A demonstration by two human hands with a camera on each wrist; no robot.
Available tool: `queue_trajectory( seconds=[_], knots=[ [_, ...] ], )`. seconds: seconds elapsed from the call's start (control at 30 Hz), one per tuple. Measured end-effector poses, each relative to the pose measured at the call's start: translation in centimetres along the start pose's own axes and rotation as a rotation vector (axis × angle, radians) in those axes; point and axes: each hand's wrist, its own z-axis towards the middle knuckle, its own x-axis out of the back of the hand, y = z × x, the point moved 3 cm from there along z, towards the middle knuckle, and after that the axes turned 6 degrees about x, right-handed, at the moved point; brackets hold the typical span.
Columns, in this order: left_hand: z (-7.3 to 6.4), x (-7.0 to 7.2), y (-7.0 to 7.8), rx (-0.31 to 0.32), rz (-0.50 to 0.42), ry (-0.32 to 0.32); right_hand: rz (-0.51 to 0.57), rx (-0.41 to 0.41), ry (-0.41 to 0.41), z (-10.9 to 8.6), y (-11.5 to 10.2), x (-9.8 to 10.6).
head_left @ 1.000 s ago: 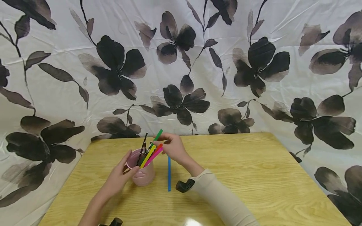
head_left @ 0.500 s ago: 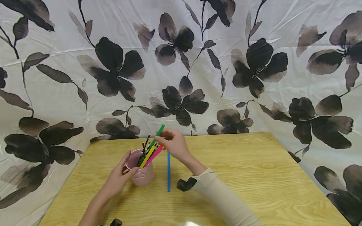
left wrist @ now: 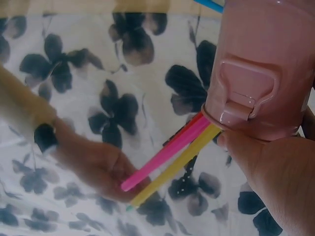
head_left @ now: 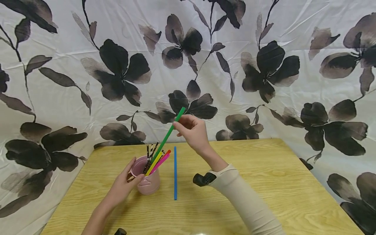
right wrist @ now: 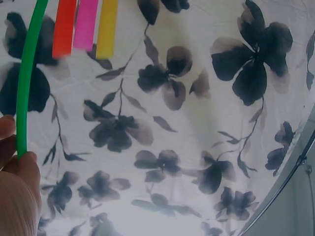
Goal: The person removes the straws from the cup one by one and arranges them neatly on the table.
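My left hand [head_left: 124, 182] holds a pink cup [head_left: 149, 184] at its left side, with the thumb over the near rim. A small folded handle shows on the cup wall in the left wrist view. Out of the cup lean a yellow straw [head_left: 154, 164], a pink straw [head_left: 160, 163], a red straw [right wrist: 65, 29] and several black-and-white patterned straws [head_left: 148, 150]. Above the cup, my right hand [head_left: 194, 132] pinches a green straw [head_left: 168, 134] near its upper end. The green straw slants down, its lower end hidden among the others at the cup's mouth.
A blue straw [head_left: 175, 176] lies on the wooden table [head_left: 249, 182], just right of the cup. Behind the table's far edge hangs a white cloth [head_left: 223, 78] with dark flowers. Each wrist carries a black camera.
My right hand has risen and moved right, drawing the green straw further up out of the cup. The whole blue straw shows now. My left hand stays on the cup.
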Motion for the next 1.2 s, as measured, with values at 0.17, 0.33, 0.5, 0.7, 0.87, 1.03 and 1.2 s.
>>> queue_trajectory(
  seconds=[0.17, 0.33, 0.5, 0.7, 0.87, 1.03, 1.2],
  knots=[
    [0.0, 0.0, -0.1, -0.012, -0.015, 0.006, 0.018, 0.047, 0.021, 1.4, -2.0, 0.9],
    [0.0, 0.0, -0.1, -0.019, -0.029, 0.005, 0.022, 0.114, 0.029, 2.9, -3.9, 1.5],
    [0.0, 0.1, -0.1, -0.009, -0.001, 0.009, 0.030, 0.163, 0.046, 4.4, -5.2, 2.0],
    [0.0, 0.2, -0.2, -0.016, 0.020, 0.019, 0.039, 0.143, 0.063, 5.8, -4.7, 2.8],
    [0.0, 0.3, -0.4, -0.012, 0.027, 0.020, 0.026, 0.095, 0.072, 6.3, -3.3, 3.3],
    [-0.1, 0.3, -0.3, -0.016, -0.007, 0.008, -0.021, 0.010, 0.073, 5.9, -2.1, 3.4],
    [-0.2, 0.2, -0.2, -0.018, -0.015, 0.001, -0.051, -0.094, 0.095, 5.2, 0.9, 3.9]
  ],
)
